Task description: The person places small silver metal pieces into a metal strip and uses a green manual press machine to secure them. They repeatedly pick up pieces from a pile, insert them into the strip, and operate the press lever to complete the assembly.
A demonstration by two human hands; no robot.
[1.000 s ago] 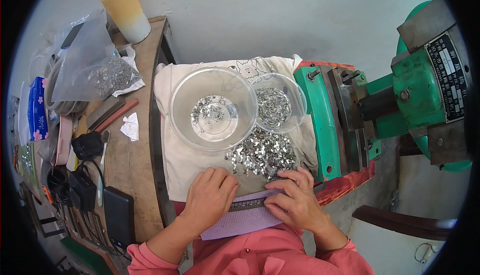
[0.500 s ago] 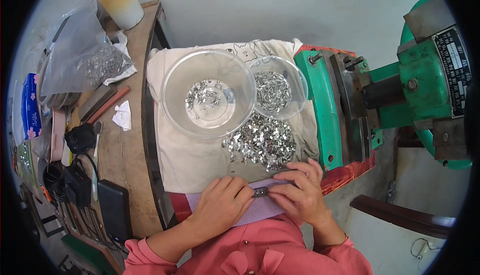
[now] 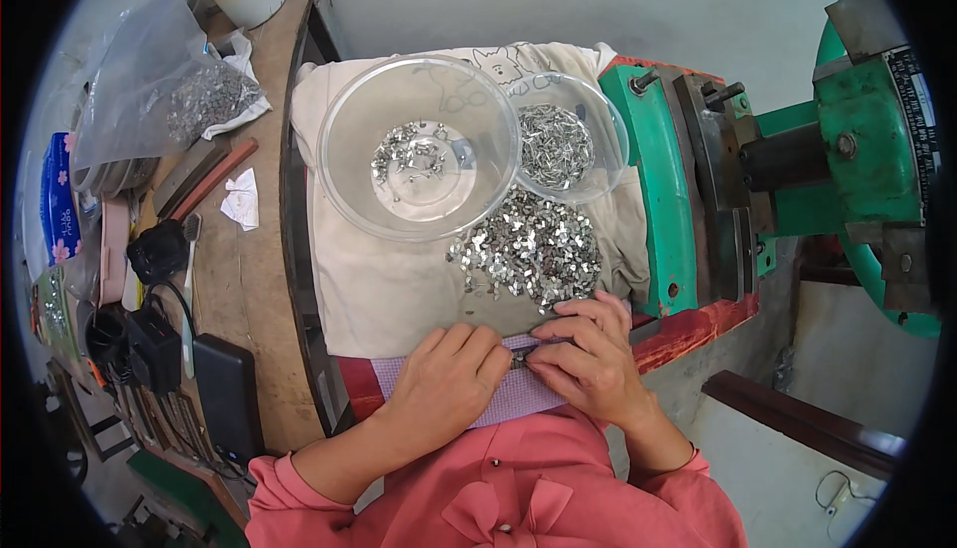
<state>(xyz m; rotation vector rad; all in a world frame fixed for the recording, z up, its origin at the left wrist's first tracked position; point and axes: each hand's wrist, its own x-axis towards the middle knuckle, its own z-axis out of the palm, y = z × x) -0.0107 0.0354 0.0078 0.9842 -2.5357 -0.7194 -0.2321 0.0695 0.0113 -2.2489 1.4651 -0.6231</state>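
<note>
Between the fingertips of both hands sits a small dark metal strip (image 3: 517, 359), mostly covered by them; its exact kind I cannot make out. My left hand (image 3: 447, 377) is closed on its left end, and my right hand (image 3: 588, 361) pinches the right end with thumb and index finger, the other fingers curled loosely above. Both rest over a purple checked cloth (image 3: 508, 397). Just beyond the right fingers lies a heap of small shiny metal pieces (image 3: 533, 254). Behind it stand a large clear tub (image 3: 334, 174) with some small metal parts and a smaller clear tub (image 3: 620, 144) holding many thin metal bits.
A green machine press (image 3: 663, 199) stands close on the right. A beige cloth (image 3: 359, 289) covers the work surface. The wooden bench (image 3: 274, 349) on the left carries a plastic bag (image 3: 140, 100) of metal bits, a toothbrush (image 3: 189, 299), a black box (image 3: 227, 404) and cables.
The view has shifted, so the tubs and heap sit higher in the picture. My hands have drawn slightly closer together, and less of the metal strip shows between them.
</note>
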